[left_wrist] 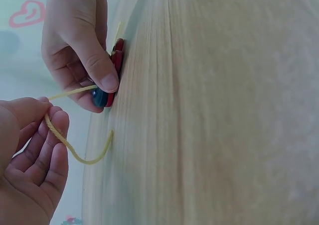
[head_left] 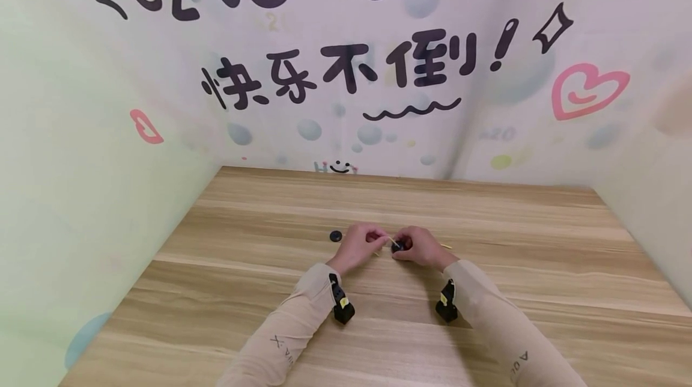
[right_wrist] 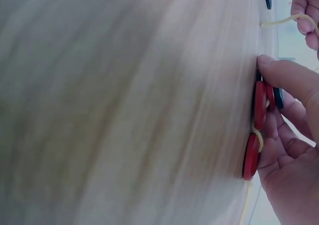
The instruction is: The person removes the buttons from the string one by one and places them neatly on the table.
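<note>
My left hand (head_left: 359, 246) pinches a yellow string (left_wrist: 75, 155) between thumb and fingers. One stretch of it runs taut to a dark blue-green button (left_wrist: 99, 97); the loose end curves down to the tabletop. With thumb and fingers, my right hand (head_left: 424, 247) grips that dark button at the table surface. Red buttons lie against it and by the palm in the right wrist view: one red button (right_wrist: 259, 105) under the thumb, another red button (right_wrist: 251, 156) lower down. String shows between these two. Whether the string passes through the gripped button's hole is hidden.
A separate dark button (head_left: 336, 236) lies flat on the wooden table (head_left: 270, 291), left of my left hand. More yellow string (head_left: 446, 246) sticks out right of my right hand. A printed cloth backdrop (head_left: 346, 140) rises at the table's back edge and sides.
</note>
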Available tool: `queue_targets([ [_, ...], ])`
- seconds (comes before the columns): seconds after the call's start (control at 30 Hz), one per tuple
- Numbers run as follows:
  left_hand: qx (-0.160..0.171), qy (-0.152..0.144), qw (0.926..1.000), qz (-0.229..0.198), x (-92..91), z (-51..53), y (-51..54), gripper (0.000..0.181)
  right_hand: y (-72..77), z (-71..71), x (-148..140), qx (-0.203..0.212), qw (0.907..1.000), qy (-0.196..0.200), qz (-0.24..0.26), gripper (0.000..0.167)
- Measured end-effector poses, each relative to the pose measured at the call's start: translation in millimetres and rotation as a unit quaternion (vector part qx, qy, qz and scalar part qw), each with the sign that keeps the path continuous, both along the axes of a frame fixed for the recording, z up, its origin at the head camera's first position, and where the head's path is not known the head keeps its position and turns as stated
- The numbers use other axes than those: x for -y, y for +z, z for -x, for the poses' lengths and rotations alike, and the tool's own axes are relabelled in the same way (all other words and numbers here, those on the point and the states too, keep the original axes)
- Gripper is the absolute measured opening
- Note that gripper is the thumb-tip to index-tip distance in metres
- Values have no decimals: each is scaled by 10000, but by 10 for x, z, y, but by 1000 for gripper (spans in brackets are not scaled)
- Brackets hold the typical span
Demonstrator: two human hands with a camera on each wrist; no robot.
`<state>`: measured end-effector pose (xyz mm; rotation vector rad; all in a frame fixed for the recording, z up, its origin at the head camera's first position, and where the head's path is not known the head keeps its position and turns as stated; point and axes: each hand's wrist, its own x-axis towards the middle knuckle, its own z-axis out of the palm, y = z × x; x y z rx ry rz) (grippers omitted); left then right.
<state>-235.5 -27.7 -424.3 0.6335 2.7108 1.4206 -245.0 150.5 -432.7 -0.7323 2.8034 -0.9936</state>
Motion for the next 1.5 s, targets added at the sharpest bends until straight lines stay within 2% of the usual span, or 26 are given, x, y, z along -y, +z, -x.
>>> queue_targets([
  [0.43,21,-19,9998,-172,19,-9,-27,13,10,-18,-10,204,9997,-88,105,20],
  [0.67,-117,37,9998,-157,40,-10,-39,12,0,-15,-9,60,9999,-44,138,14],
  [1.03,-148,93,9998,-108,72,19,-86,11,-9,-34,-39,18,9994,125,312,8],
  [1.5,-3,154,9999,-54,91,-3,-48,12,-3,-71,-71,0,9989,344,309,19],
])
